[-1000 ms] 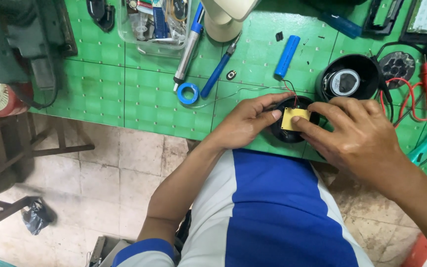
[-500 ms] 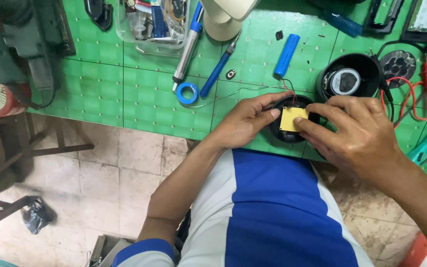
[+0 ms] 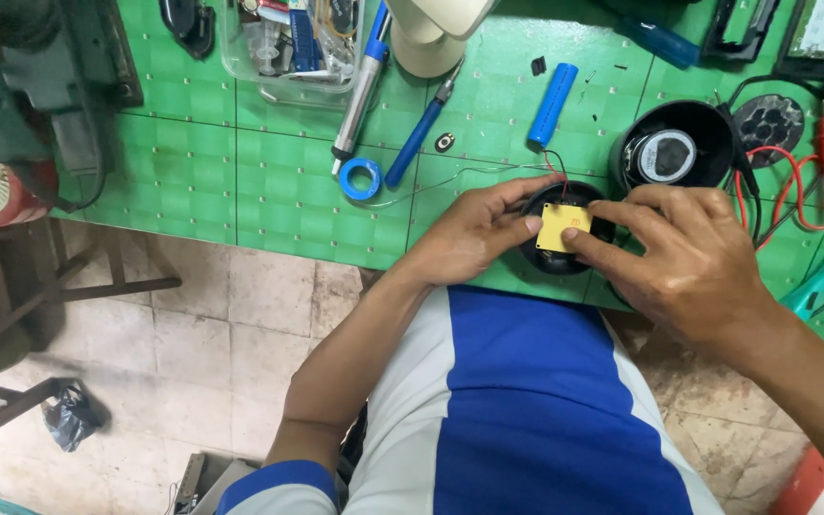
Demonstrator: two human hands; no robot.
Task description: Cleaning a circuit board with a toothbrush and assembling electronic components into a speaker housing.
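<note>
Unmoved since the earlier frame, left hand (image 3: 474, 234) and right hand (image 3: 689, 257) pinch the small, light, fragile yellow square circuit board (image 3: 565, 227) by its edges over the round black plastic housing (image 3: 550, 259).

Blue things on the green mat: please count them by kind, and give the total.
Blue cylindrical cell: 1
Blue tape ring: 1
Blue-handled screwdriver: 1
Blue-tipped pen-shaped tool: 1
Dark blue handle at the top edge: 1
Total: 5

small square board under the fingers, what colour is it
Yellow board, clearest in the head view.
</note>
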